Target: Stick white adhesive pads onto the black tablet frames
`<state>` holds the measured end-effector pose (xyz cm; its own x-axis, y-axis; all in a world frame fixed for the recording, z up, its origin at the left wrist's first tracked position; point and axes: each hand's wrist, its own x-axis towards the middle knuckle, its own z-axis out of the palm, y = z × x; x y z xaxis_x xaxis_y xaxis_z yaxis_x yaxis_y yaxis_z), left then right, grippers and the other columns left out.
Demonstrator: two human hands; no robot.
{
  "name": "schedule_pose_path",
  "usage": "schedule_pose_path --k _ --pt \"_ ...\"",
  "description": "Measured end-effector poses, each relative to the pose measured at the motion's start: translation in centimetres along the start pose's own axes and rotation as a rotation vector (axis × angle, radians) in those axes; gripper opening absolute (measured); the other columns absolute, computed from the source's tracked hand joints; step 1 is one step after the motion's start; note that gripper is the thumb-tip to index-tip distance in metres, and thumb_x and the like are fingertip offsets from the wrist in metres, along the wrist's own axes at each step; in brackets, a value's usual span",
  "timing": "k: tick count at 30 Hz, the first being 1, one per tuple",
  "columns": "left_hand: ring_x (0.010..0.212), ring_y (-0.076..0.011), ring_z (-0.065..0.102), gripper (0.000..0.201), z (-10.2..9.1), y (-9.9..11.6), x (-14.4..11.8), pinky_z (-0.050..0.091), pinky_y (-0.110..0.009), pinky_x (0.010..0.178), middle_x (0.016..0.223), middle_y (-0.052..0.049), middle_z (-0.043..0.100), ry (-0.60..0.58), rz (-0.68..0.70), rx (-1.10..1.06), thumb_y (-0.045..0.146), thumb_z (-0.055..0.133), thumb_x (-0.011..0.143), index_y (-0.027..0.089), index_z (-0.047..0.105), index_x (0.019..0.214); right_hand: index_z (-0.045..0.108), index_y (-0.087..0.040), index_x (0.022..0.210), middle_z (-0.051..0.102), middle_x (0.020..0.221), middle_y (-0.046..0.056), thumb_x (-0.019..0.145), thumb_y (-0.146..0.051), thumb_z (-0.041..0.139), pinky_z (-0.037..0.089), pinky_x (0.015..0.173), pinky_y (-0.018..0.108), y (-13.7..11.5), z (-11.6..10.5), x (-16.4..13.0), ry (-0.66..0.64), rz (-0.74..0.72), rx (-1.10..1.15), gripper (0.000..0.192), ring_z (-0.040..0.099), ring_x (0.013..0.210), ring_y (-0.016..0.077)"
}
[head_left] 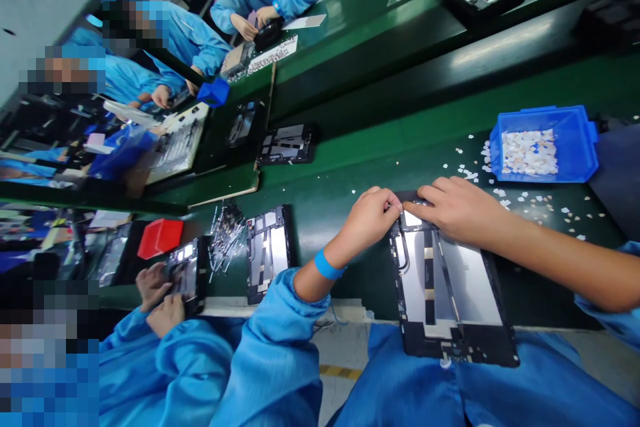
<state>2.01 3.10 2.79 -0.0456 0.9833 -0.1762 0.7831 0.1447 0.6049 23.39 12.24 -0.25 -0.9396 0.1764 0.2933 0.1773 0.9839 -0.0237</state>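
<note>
An opened tablet, its silver inner parts and black frame showing, lies at the bench edge in front of me and juts over my lap. At its far left corner, the fingertips of my left hand are pinched together; anything between them is too small to make out. Beside them, the stretched index finger of my right hand presses on the same far end, close to the left fingertips. The other right fingers rest over the tablet's far edge, and I see nothing held in them.
A blue bin of small white pieces stands at the right, with more pieces scattered around it. Another opened tablet lies left, beside a pile of thin metal strips. A co-worker's hands handle a tablet near a red bin.
</note>
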Motion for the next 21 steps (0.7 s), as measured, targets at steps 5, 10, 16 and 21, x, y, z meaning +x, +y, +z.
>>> schedule_pose_path --k 5,10,16,21 --pt "0.088 -0.0196 0.058 0.010 0.8 0.2 -0.6 0.043 -0.033 0.080 0.089 -0.002 0.063 0.071 -0.005 0.015 0.014 0.061 0.093 0.021 0.061 0.085 0.073 -0.021 0.130 0.064 0.094 0.009 0.098 -0.012 0.055 0.020 0.070 0.037 0.0 -0.1 0.0 0.004 0.001 -0.012 0.037 0.046 0.085 0.0233" --pt "0.086 -0.0184 0.055 0.013 1.3 -0.4 -0.3 0.041 -0.032 0.078 0.086 0.000 0.060 0.091 -0.016 -0.034 0.011 0.061 0.090 0.021 0.057 0.083 0.072 -0.021 0.130 0.065 0.094 0.010 0.097 -0.011 0.056 0.019 0.070 0.037 -0.1 0.0 0.0 0.010 0.004 -0.010 0.039 0.046 0.084 0.0226" --pt "0.069 -0.0119 0.046 0.024 1.7 -1.5 1.1 0.034 -0.027 0.063 0.076 0.006 0.048 0.040 -0.244 -0.441 0.006 0.069 0.079 0.021 0.051 0.085 0.072 -0.022 0.132 0.066 0.096 0.010 0.097 -0.012 0.056 0.019 0.071 0.037 0.0 0.1 0.0 0.007 -0.001 -0.008 0.040 0.046 0.084 0.0227" --pt "0.063 -0.0090 0.043 0.022 2.2 -1.3 1.4 0.032 -0.025 0.060 0.071 0.007 0.045 0.019 -0.334 -0.667 0.001 0.062 0.079 0.020 0.051 0.080 0.071 -0.022 0.135 0.065 0.096 0.010 0.099 -0.014 0.056 0.018 0.070 0.037 0.1 0.2 -0.1 -0.008 -0.004 -0.018 0.040 0.044 0.084 0.0230"
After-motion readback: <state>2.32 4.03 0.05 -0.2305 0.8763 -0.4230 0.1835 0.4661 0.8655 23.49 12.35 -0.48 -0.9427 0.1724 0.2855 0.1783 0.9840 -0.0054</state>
